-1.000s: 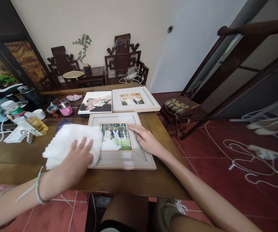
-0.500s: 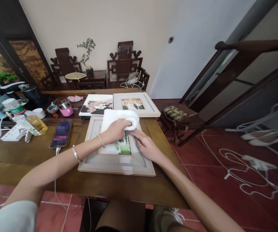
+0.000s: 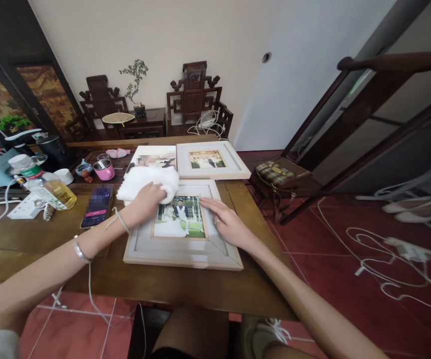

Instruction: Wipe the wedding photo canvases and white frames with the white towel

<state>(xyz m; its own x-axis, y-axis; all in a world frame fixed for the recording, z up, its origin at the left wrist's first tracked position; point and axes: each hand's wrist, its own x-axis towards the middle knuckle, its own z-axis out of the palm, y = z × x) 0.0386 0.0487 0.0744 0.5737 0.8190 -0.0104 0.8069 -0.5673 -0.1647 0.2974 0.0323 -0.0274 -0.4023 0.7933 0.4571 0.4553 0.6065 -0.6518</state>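
A picture frame (image 3: 185, 253) with pale wood edges and a small photo of two people in its middle lies flat on the wooden table. My left hand (image 3: 148, 200) grips a white cloth (image 3: 140, 180) over the frame's upper left part. The cloth hides that corner and laps over the lower part of a photo panel (image 3: 155, 153) behind. My right hand (image 3: 227, 219) rests with fingers stretched out on the right side of the frame, beside the photo. A second framed photo (image 3: 234, 160) lies just beyond.
Left on the table (image 3: 99, 264) are a phone (image 3: 98, 205) on a cable, a bottle of yellow liquid (image 3: 56, 189), a white power strip (image 3: 24, 207) and a pink cup (image 3: 104, 170). A checkered bag (image 3: 277, 172) sits on a chair at right. Cables lie on the red floor.
My left hand has slid the cloth leftward across the frame, and the photo in it now shows. My right hand stays at almost the same spot on the frame.
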